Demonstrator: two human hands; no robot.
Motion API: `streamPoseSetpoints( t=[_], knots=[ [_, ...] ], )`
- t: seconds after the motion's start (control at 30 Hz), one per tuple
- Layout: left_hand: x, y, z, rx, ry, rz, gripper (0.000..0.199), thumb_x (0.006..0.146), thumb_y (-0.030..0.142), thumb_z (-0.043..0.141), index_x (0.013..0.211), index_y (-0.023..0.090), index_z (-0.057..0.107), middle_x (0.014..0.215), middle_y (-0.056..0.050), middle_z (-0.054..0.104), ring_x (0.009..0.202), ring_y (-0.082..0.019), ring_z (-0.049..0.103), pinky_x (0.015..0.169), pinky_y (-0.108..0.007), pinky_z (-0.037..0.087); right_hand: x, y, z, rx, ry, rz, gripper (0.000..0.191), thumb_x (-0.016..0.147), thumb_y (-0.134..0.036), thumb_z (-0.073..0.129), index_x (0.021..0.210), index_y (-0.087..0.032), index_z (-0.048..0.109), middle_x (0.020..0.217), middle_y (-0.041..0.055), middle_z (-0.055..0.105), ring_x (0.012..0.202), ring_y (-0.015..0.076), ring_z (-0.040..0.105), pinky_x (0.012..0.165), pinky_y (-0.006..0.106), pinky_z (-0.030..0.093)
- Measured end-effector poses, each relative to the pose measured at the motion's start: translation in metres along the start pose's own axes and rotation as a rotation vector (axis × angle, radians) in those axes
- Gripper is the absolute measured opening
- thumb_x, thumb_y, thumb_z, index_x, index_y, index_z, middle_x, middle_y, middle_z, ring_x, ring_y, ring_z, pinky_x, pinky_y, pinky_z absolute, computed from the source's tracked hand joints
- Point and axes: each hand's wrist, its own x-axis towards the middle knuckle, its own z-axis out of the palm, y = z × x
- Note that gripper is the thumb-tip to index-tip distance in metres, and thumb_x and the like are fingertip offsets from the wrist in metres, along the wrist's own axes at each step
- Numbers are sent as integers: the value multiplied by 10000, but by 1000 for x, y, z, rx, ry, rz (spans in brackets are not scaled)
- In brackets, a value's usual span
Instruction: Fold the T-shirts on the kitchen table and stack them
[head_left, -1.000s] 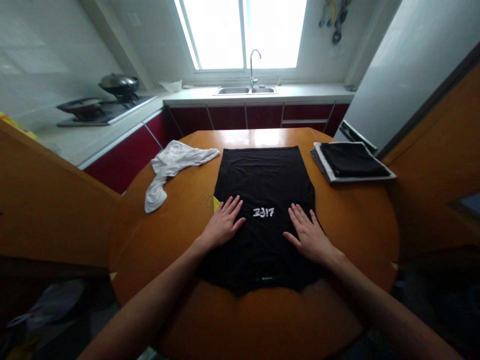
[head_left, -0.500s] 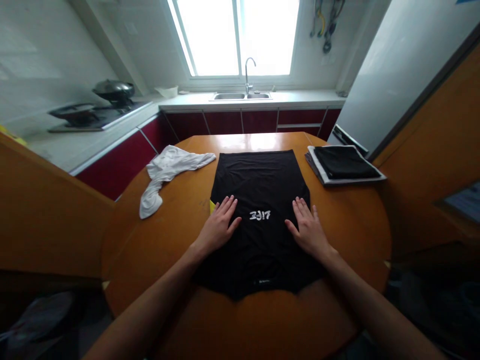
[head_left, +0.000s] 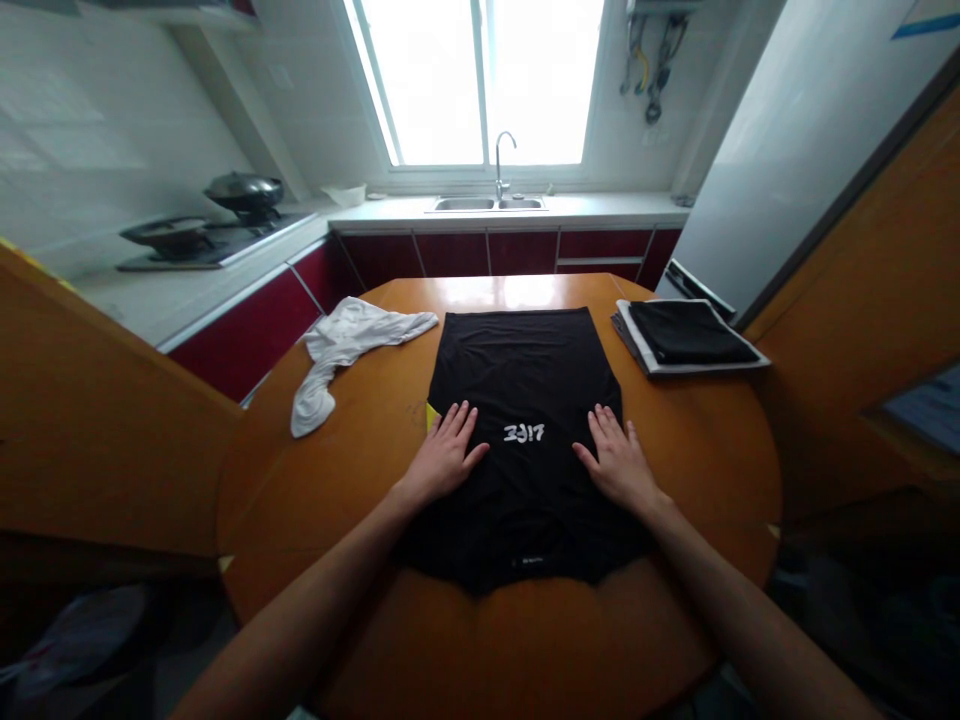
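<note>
A black T-shirt lies spread on the wooden table, its collar towards me and its hem towards the window. White lettering that reads LIFE appears upside down at its middle. My left hand rests flat on the shirt's left side, fingers stretched out, close to a small yellow patch at the edge. On the right side, my right hand lies flat with its fingers spread and thumb pointing inward. Neither hand grasps the cloth.
A crumpled white garment lies on the table at the left. At the right is a stack of folded clothes, black on top. Beyond the table are a sink, a stove with pans and a fridge.
The camera view has tilted up slightly and shifted a little left. Both hands stay flat at nearly the same places on the shirt.
</note>
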Motion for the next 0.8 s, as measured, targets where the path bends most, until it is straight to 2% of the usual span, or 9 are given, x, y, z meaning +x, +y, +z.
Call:
streamPoseSetpoints(
  t=[0.17, 0.43, 0.63, 0.8],
  knots=[
    [-1, -2, 2, 3, 25, 17, 721, 1008, 575, 366, 1564, 119, 318, 1640, -169, 243, 1532, -314, 174, 1213, -541, 205, 0, 0, 0, 4, -12, 2, 709, 1013, -532, 315, 1551, -71, 332, 1647, 154, 232, 1535, 272, 164, 1226, 541, 134],
    [-2, 1, -1, 19, 3, -4, 731, 998, 578, 398, 1558, 111, 334, 1635, -181, 249, 1532, -323, 166, 1216, -531, 204, -1, 0, 1, -5, 7, -3, 697, 1011, -523, 315, 1542, -73, 353, 1638, 166, 255, 1529, 278, 185, 1220, 549, 146],
    [-2, -1, 4, 29, 31, 11, 738, 1006, 576, 376, 1584, 131, 264, 1640, -181, 226, 1528, -309, 189, 1209, -549, 218, 0, 2, 6, 15, 20, -15, 688, 1007, -523, 323, 1542, -93, 361, 1632, 166, 274, 1527, 275, 195, 1214, 549, 164],
    [-4, 1, 1, 41, 48, -2, 771, 1004, 566, 383, 1595, 105, 204, 1639, -198, 214, 1527, -314, 186, 1208, -539, 231, 0, 3, 9, 5, 32, -16, 686, 1007, -517, 334, 1535, -80, 372, 1629, 163, 282, 1525, 275, 205, 1215, 541, 178]
  ],
)
